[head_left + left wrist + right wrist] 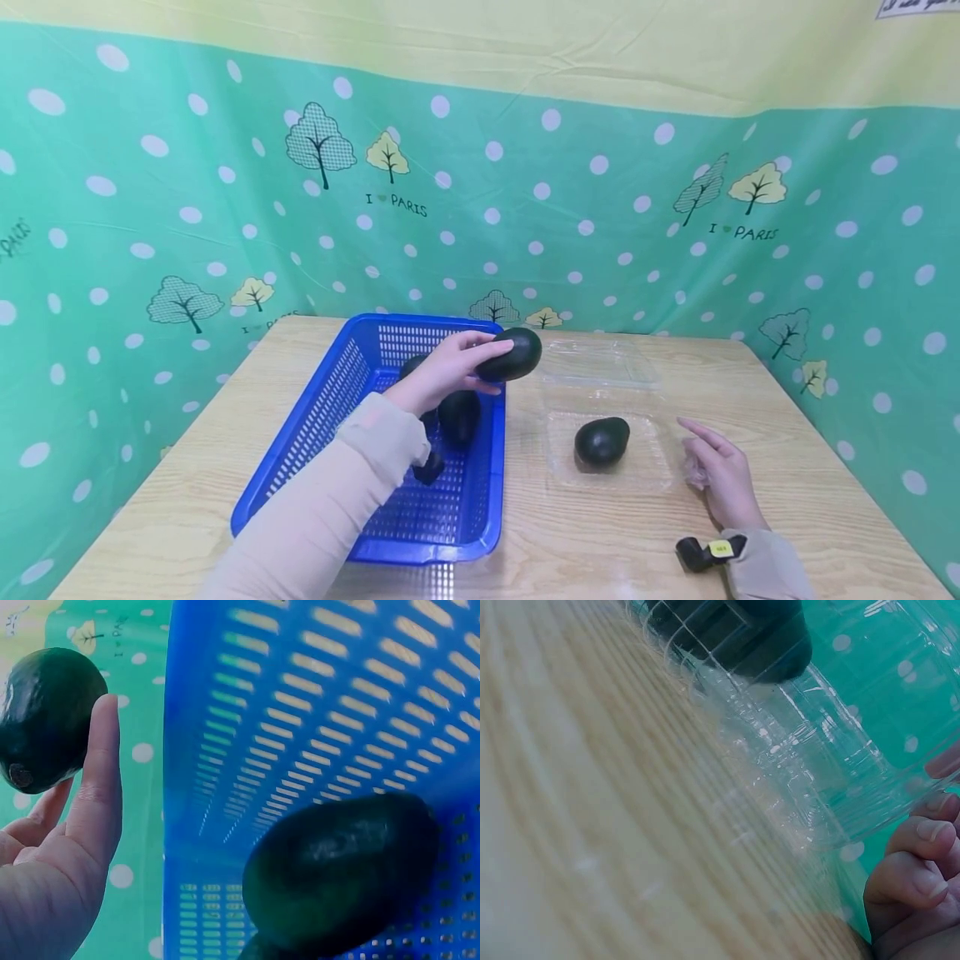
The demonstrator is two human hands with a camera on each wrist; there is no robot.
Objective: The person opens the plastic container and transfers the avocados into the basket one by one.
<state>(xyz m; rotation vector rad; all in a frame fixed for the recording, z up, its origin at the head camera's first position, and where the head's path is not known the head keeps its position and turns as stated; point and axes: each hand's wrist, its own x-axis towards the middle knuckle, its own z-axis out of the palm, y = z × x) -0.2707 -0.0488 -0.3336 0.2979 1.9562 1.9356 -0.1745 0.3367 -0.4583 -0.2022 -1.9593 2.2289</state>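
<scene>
My left hand (448, 371) grips a dark green avocado (519, 354) between thumb and fingers, raised over the right rim of the blue basket (491, 508). In the left wrist view the held avocado (54, 712) shows its stem end. Several more avocados (459, 417) lie inside the basket, partly hidden by my left arm. To the right, one avocado (602, 442) sits in the base of a clear plastic clamshell box (651, 458). Beside that box's right edge is my right hand (723, 483), index finger extended and the others loosely bent, holding nothing.
The box's clear lid (600, 362) lies folded back behind its base. All of this stands on a wooden table (780, 417). A green polka-dot cloth (540, 225) hangs along the back and both sides.
</scene>
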